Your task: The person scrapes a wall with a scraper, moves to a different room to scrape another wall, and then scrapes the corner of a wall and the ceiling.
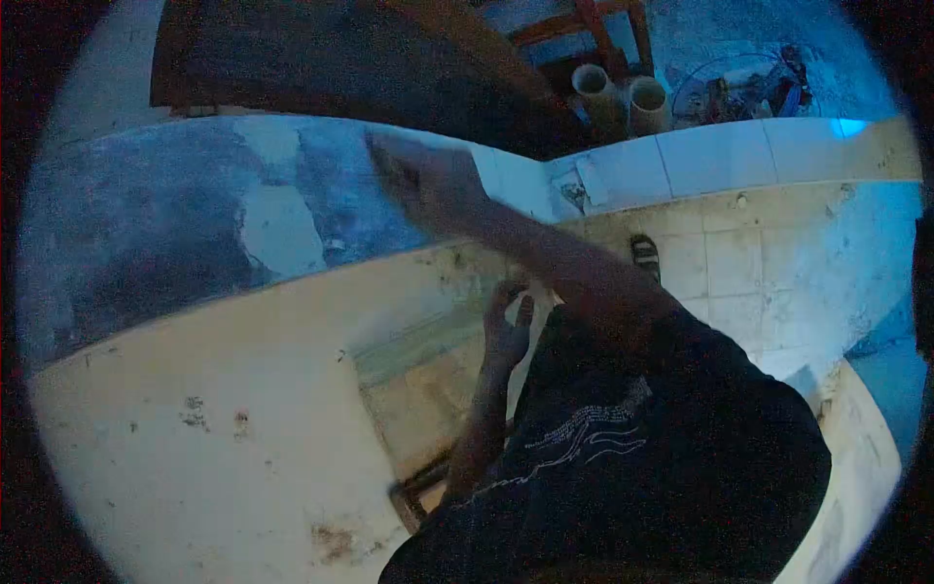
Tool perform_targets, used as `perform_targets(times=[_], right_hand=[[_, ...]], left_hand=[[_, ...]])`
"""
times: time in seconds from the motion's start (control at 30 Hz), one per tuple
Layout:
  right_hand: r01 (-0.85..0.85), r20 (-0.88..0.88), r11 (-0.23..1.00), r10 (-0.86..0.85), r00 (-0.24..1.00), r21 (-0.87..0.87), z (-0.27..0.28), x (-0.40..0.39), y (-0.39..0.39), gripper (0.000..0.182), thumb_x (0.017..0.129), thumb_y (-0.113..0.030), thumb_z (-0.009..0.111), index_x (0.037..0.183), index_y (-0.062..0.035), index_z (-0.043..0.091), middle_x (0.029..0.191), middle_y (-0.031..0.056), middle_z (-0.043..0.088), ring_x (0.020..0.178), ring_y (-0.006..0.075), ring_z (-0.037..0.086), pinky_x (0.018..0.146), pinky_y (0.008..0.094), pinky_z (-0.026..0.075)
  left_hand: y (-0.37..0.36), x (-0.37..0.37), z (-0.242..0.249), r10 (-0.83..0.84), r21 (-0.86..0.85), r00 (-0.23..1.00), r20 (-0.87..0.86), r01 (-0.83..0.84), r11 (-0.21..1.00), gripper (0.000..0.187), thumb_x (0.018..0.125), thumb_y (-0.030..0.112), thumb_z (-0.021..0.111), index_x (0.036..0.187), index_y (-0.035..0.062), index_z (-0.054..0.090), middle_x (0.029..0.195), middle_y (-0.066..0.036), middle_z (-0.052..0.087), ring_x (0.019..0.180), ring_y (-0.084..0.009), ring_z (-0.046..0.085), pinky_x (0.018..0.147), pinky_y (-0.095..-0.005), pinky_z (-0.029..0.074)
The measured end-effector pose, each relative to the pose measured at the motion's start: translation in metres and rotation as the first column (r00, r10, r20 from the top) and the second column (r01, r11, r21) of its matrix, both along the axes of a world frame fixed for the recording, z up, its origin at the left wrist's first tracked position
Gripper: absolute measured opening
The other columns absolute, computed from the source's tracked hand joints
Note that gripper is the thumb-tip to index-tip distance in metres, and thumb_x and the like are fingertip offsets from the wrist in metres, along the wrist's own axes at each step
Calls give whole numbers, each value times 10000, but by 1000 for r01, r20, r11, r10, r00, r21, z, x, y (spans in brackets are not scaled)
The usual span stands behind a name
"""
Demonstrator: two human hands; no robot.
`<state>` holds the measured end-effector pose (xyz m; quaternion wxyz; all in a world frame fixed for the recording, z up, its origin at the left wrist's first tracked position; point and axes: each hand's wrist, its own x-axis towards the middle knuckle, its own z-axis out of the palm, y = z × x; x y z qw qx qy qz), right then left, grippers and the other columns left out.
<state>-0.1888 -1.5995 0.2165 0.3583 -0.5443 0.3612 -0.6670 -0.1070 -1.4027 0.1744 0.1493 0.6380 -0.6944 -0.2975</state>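
Note:
My right arm reaches across to the upper left, and my right hand [428, 185] is smeared by motion in front of a blue-grey wall surface [195, 204] with pale patches. Its fingers are too blurred to show whether they hold anything. Lower down, close to the front of my dark printed shirt, is my left hand [508, 326]. Its fingers are curved with a gap between them and the thumb, and nothing shows in them.
A dark brown wooden panel [341, 58] stands behind the wall surface. Two pale tubes [647, 95] and a round wire cage [720, 88] with clutter sit at the upper right. A sandal [644, 255] shows on the stained tiled floor [735, 253]. A wooden frame corner [404, 501] lies lower left.

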Motion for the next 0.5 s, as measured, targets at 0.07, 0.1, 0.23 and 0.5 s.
perform_targets(times=[0.07,0.1,0.23,0.5], right_hand=[[60,-60,998,-62,996,-33,6,-1,8,385,840,-145,634,1219,-198,591,973,124,656,754,297,664,621,411,509],[142,-127,986,-152,980,-89,14,-5,7,409,825,-143,642,1225,-212,587,961,122,653,752,306,659,603,416,501],[235,12,957,-236,972,-170,8,-3,70,381,788,-120,651,1163,-141,586,1009,143,651,834,305,661,630,417,512],[88,-124,986,-106,987,-144,6,-12,51,441,825,-117,627,1259,-109,550,1140,169,627,932,324,656,745,413,534]], left_hand=[[11,-2,6,-86,-58,996,14,87,995,297,941,143,540,1210,16,547,1173,-187,580,1125,-310,548,956,-427,425],[12,-3,9,-52,11,999,15,52,999,306,944,153,539,1218,17,542,1166,-189,582,1133,-317,543,963,-433,422],[-2,-9,9,38,91,999,32,-40,995,320,912,159,575,1193,8,562,1178,-189,590,1142,-316,538,990,-417,404],[-3,-4,8,37,1,997,-73,-37,999,275,891,132,595,1137,9,598,1145,-171,616,1085,-307,569,958,-399,423]])
